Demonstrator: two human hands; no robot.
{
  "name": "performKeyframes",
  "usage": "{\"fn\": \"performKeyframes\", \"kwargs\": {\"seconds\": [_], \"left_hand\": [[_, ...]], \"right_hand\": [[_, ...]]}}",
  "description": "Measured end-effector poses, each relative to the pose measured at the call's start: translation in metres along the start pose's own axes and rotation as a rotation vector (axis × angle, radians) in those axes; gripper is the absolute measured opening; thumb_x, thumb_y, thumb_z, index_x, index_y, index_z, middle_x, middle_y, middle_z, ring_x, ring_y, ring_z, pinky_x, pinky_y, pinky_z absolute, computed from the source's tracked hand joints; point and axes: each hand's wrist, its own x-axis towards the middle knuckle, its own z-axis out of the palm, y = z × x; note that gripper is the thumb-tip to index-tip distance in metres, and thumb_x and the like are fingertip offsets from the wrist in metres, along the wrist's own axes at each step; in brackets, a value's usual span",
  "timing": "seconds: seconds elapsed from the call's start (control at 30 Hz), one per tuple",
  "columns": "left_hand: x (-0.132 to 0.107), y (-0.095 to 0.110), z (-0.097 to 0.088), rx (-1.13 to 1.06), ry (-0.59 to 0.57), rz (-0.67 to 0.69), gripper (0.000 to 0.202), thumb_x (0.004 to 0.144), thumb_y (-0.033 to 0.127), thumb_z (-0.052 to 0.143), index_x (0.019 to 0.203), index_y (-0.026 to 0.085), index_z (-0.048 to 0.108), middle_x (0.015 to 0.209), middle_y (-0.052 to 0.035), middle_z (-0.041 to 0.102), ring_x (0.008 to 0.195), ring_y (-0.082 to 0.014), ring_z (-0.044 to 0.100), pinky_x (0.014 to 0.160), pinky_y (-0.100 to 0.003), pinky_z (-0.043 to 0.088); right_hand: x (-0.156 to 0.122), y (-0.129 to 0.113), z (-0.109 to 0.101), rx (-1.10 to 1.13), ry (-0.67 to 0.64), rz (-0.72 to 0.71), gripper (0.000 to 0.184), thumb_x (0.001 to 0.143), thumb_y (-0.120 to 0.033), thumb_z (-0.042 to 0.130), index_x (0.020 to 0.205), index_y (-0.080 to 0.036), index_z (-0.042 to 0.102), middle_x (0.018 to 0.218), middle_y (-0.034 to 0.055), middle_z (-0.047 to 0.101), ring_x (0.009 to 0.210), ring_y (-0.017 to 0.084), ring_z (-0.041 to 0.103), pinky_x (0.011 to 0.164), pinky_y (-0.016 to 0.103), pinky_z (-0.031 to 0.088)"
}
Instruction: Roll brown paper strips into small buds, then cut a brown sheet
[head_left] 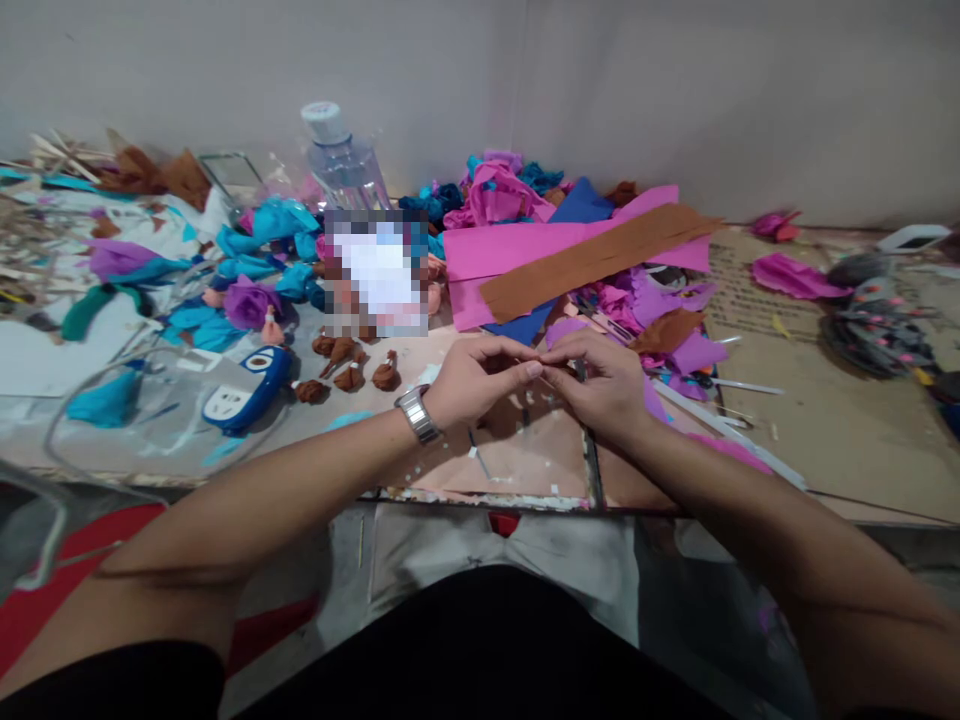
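Observation:
My left hand [487, 378], with a metal watch [418, 413] at the wrist, meets my right hand [600, 380] above the table's front part. Thumbs and fingertips of both are pinched together around a small brown piece, mostly hidden by the fingers; it looks like crepe paper. Just beyond the hands, a long strip of brown crepe paper [592, 265] lies across pink crepe paper [517, 250]. Several small brown crepe paper balls [349, 376] rest to the left of my left hand.
A blue-and-white power strip [247, 390] with a cable lies at left. Behind stands a clear plastic bottle [349, 170]. Blue and purple paper pieces [251, 300] crowd the left side. Scraps and thin white sticks [750, 387] lie at right, on cardboard [840, 430] beside a dark mesh bundle [877, 325].

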Motion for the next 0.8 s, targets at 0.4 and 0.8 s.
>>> {"fn": "performKeyframes", "kwargs": {"seconds": [0.4, 0.8], "left_hand": [[0.0016, 0.0026, -0.0041, 0.038, -0.018, 0.06, 0.028, 0.089, 0.042, 0.079, 0.101, 0.017, 0.084, 0.09, -0.0084, 0.082, 0.074, -0.0146, 0.071, 0.071, -0.026, 0.057], [0.0023, -0.002, -0.005, 0.103, -0.01, 0.226, 0.018, 0.091, 0.036, 0.078, 0.101, 0.023, 0.085, 0.097, -0.0077, 0.082, 0.084, -0.0162, 0.074, 0.079, -0.029, 0.059]], "right_hand": [[0.0012, -0.0027, -0.0018, -0.062, -0.012, 0.001, 0.004, 0.09, -0.024, 0.079, 0.094, -0.025, 0.076, 0.088, 0.0035, 0.078, 0.083, 0.02, 0.073, 0.081, 0.038, 0.058], [0.0007, -0.0069, -0.0023, -0.025, -0.032, 0.031, 0.003, 0.091, -0.022, 0.075, 0.094, -0.024, 0.075, 0.091, 0.0049, 0.077, 0.085, 0.021, 0.073, 0.081, 0.038, 0.057]]}}
